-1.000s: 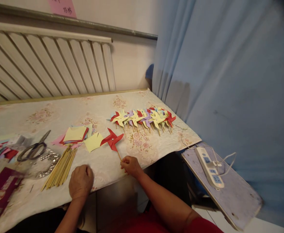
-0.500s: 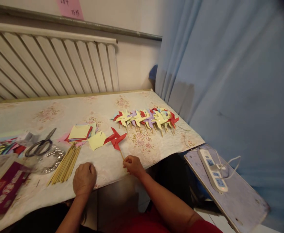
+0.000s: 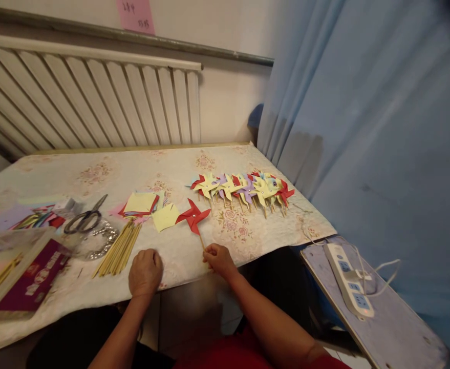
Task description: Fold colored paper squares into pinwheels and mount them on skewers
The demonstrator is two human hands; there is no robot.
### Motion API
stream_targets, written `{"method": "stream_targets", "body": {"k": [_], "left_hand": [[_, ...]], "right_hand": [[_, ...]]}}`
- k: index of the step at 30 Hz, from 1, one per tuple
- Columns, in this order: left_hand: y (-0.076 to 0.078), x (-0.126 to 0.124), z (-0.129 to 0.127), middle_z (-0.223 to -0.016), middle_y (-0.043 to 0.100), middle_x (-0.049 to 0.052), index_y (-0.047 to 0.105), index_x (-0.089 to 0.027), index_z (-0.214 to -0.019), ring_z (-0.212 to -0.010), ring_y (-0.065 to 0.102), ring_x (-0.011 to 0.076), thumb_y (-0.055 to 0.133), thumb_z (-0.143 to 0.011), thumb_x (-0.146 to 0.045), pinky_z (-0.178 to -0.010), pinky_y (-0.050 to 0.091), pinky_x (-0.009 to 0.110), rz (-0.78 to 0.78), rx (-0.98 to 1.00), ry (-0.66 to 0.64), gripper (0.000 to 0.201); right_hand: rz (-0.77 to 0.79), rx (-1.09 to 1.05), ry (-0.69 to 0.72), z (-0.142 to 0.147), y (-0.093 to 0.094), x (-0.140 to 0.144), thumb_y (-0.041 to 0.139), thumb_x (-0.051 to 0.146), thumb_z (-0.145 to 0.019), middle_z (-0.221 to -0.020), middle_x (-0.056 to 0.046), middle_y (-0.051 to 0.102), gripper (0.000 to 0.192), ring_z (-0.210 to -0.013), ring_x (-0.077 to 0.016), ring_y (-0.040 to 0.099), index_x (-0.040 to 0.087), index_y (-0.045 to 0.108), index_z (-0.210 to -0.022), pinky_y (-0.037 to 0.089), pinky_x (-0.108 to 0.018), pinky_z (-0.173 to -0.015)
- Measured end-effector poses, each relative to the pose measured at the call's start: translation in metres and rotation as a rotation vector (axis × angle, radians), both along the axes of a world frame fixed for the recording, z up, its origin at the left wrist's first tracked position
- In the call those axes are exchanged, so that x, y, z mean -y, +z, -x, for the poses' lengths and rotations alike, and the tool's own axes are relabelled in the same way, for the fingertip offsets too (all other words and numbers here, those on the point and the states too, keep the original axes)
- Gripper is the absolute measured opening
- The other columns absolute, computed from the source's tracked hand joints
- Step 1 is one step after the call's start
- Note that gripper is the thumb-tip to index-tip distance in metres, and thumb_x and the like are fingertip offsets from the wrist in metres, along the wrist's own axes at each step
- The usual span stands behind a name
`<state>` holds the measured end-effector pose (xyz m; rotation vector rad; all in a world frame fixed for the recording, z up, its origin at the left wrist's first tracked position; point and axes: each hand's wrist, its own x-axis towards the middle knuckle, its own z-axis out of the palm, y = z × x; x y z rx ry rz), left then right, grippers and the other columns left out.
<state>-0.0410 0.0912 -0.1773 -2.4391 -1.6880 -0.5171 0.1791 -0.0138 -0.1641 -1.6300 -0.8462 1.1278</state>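
My right hand [image 3: 220, 260] is closed around the stick of a red paper pinwheel [image 3: 193, 216] at the table's front edge. The pinwheel's head has a pale pin at its centre and lies beside a notched yellow paper square [image 3: 166, 218]. My left hand [image 3: 145, 271] rests on the tabletop as a fist, and nothing shows in it. Just left of that fist lies a bundle of thin wooden sticks [image 3: 119, 248]. Behind the sticks is a stack of coloured paper squares [image 3: 140, 204], yellow on top.
Finished pinwheels [image 3: 243, 189] lie in a row toward the back right. Scissors [image 3: 84, 218], a bag of metal pins [image 3: 102, 240], paper strips [image 3: 38, 218] and a purple package [image 3: 35, 279] are at left. A power strip [image 3: 349, 282] sits on a board beside the blue curtain [image 3: 370, 128].
The camera's view has turned a little left, so everything appears shifted right. Both hands and the red pinwheel hold about the same places on the table.
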Motion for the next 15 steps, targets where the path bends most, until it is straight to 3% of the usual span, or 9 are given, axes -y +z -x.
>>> {"method": "stream_targets", "body": {"k": [15], "left_hand": [[-0.0039, 0.0004, 0.0007, -0.081, 0.057, 0.008, 0.057, -0.019, -0.08, -0.083, 0.052, 0.0229, 0.04, -0.093, -0.025, -0.074, 0.037, 0.034, -0.053, -0.006, 0.0, 0.022]], "right_hand": [[0.022, 0.014, -0.043, -0.0005, 0.0019, -0.0022, 0.055, 0.026, -0.075, -0.06, 0.004, 0.059, 0.008, -0.039, -0.0078, 0.045, 0.019, 0.057, -0.073, 0.033, -0.019, -0.037]]}}
